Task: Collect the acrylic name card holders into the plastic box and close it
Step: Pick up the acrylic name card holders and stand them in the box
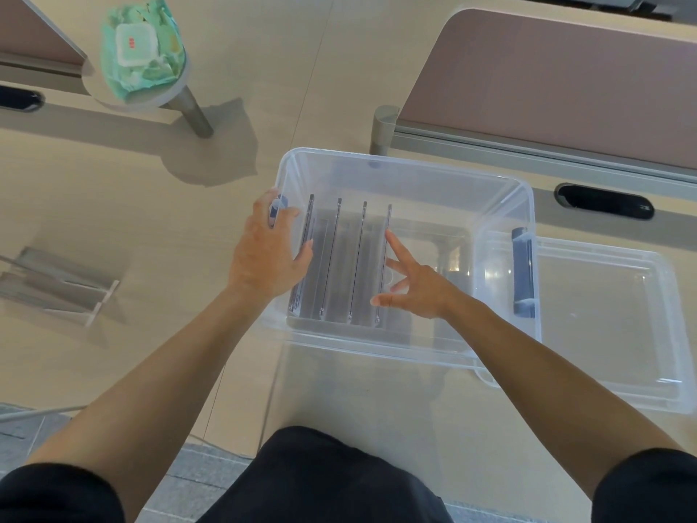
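**Acrylic name card holders (pixel 358 258) sitting in the plastic box (pixel 407 175), lid (pixel 603 326) lying beside it**

So four of them are standing on edge in a row, filling the left half of the box and running front to back with gaps in between. The box is sitting open on the light wood desk (pixel 113 220) right in front of the person. The clear lid is lying flat against the box's right side, and a blue latch (pixel 523 273) is hanging on that right wall.

The left hand (pixel 264 254) is gripping the box's left rim, fingers curling over the rim by the other blue clip and thumb lying inside next to the leftmost holder. The right hand (pixel 415 288) is reaching into the box with fingers spread, holding nothing. Its straight index fingertip is touching the top edge of the rightmost holder. The thumb is hovering near that holder's near end, but I can't tell if it's touching.

A few loose holders (pixel 60 288) are lying on the desk well off to the left.

As for writing, a green wet wipes pack (pixel 141 50) is sitting on a small round shelf (pixel 169 96). There are red marks on its white flip lid, too blurry to read. Some dark print is showing at the near end of the leftmost holder, also unreadable. A brownish partition (pixel 547 77) and a black cable grommet (pixel 605 201) are sitting behind the box.
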Tool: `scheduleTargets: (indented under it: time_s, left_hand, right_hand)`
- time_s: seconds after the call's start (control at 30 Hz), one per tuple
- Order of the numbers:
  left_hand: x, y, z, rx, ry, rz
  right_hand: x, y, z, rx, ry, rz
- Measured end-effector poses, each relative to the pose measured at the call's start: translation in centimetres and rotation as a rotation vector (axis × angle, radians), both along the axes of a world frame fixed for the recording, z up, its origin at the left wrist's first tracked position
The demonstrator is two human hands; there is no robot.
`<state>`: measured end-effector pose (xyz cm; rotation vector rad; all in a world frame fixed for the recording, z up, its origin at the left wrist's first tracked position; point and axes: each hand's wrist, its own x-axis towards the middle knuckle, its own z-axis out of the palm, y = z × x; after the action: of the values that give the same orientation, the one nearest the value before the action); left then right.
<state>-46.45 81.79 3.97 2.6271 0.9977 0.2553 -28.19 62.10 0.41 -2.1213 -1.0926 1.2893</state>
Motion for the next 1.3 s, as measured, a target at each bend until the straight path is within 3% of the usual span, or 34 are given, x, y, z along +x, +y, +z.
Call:
scheduleTargets:
  time_s: [0.3, 0.47, 0.87, 1.1, 1.3]
  left_hand:
    - [-2.7, 0.1, 2.0, -0.255, -0.232, 0.111]
    - [-8.6, 0.4, 4.7, -0.492, -0.308, 0.192]
    - [-29.7, 4.6, 5.6, -0.540, -0.276, 0.232]
    - [-33.5, 7.1, 3.8, -0.601, -0.338, 0.532]
    - [-33.0, 9.9, 0.9, -0.608, -0.333, 0.765]
  right_hand:
    - [-0.1, 3.2, 6.0, 0.202, -0.456, -0.005]
    - [-5.4, 6.7, 10.3, 0.317, -0.451, 0.030]
    - [-24.9, 17.2, 14.8, 0.268, -0.557, 0.221]
    - [-28.1, 24.8, 13.9, 0.213, -0.564, 0.377]
    - [-28.3, 33.8, 11.0, 0.287, -0.474, 0.485]
